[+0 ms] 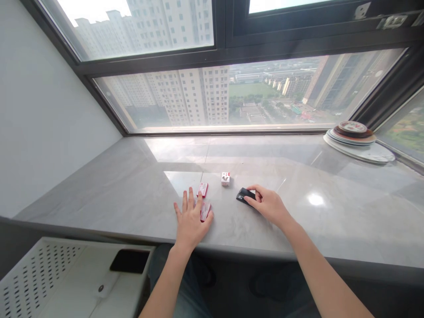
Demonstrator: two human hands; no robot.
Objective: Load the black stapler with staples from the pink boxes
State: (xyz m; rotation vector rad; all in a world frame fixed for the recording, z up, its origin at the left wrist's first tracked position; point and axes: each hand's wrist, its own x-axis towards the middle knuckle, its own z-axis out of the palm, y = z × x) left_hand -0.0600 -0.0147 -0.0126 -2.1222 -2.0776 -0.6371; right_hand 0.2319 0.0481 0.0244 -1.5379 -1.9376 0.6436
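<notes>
My left hand point(192, 221) lies palm down with its fingers spread. Its thumb and index finger are beside a small pink-and-white box point(206, 211), which they partly cover. A second pink-and-white box point(202, 189) lies just beyond, at the tip of the index finger. My right hand point(268, 203) pinches a black stapler point(244, 194) between thumb and fingers, low over the counter; the hand hides its near end. Between and beyond both hands stands a small white box point(225, 178) with a dark picture on it.
The grey stone counter point(132, 185) runs along the window. A stack of plates point(356, 137) stands at the far right by the frame. Below the counter's front edge on the left, a dark phone point(130, 261) and a white charger point(102, 288) lie on a white surface point(86, 265).
</notes>
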